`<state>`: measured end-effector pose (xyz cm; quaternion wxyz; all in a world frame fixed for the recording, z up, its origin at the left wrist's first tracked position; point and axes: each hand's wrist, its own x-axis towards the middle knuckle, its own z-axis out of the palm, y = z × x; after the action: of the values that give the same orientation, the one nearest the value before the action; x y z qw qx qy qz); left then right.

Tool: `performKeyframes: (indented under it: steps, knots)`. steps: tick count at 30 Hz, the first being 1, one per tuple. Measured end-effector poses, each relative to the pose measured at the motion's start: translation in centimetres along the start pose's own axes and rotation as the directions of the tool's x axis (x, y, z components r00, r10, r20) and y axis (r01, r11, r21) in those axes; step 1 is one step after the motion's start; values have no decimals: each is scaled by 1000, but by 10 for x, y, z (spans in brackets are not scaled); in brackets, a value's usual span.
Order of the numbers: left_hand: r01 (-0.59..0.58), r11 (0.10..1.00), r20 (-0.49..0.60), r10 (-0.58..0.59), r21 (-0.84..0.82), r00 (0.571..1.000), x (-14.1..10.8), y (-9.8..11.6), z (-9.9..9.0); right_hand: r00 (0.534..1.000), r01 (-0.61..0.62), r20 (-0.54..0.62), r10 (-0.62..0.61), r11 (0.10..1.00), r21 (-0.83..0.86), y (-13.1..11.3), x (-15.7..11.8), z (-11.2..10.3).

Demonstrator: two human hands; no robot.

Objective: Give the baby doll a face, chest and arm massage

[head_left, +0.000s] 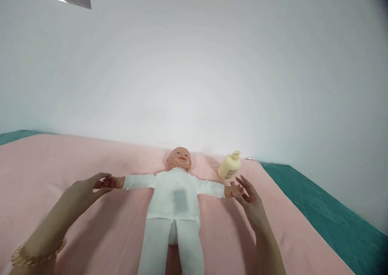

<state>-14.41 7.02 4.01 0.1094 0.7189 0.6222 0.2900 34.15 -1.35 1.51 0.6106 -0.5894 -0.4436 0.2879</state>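
A baby doll (178, 194) in a white top and white trousers lies on its back with both arms stretched out sideways. A grey patch shows on its chest area. My left hand (87, 190), with a gold bracelet at the wrist, has its fingers around the doll's hand at the left. At the right, my right hand (250, 198) holds the doll's other hand between thumb and fingers, the fingers partly spread. A pale yellow pump bottle (229, 168) stands just behind that hand.
The doll and bottle rest on a pink cloth (75, 153). Green covering (321, 202) shows beyond its right edge and at the far left. A pale wall (194, 64) rises directly behind the cloth.
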Motion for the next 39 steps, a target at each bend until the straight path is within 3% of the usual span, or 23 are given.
performKeyframes:
  steps: [4, 8, 16, 20, 22, 24, 27, 29, 30, 31, 39]
  knots:
    - [135, 987, -72, -142, -86, 987, 2, 15, 7, 989, 61, -147, -34, 981, 185, 6, 0, 27]
    - [211, 962, -144, -237, -175, 961, -2, 46, 14, 981, 96, -181, -72, 987, 127, 6, -8, 52]
    - [165, 961, -227, -216, -224, 950, -24, 94, 34, 966, 234, -117, -231, 972, 17, -4, -26, 70]
    - [-53, 976, -324, -19, -212, 946, -33, 100, 52, 943, 328, -45, -330, 943, -57, -7, -35, 82]
    - [-234, 958, -388, 156, -164, 908, -34, 101, 60, 925, 378, 14, -379, 922, -84, -6, -41, 88]
    - [-417, 903, -424, 339, -105, 840, -35, 102, 66, 893, 450, 81, -444, 885, -115, -5, -47, 94]
    - [-632, 775, -502, 537, -23, 677, -33, 105, 71, 807, 589, 162, -567, 789, -174, -4, -54, 101]
    - [-720, 692, -553, 619, 50, 557, -32, 108, 73, 747, 665, 194, -636, 721, -198, -5, -57, 105]
    - [-746, 661, -552, 654, 82, 518, -31, 108, 74, 721, 693, 203, -662, 691, -207, -5, -58, 107]
    - [-763, 638, -536, 682, 104, 497, -30, 109, 75, 702, 712, 208, -681, 666, -222, -6, -58, 108]
    - [-859, 510, -399, 796, 38, 455, -26, 106, 82, 573, 819, 375, -729, 492, -296, -15, -57, 109]
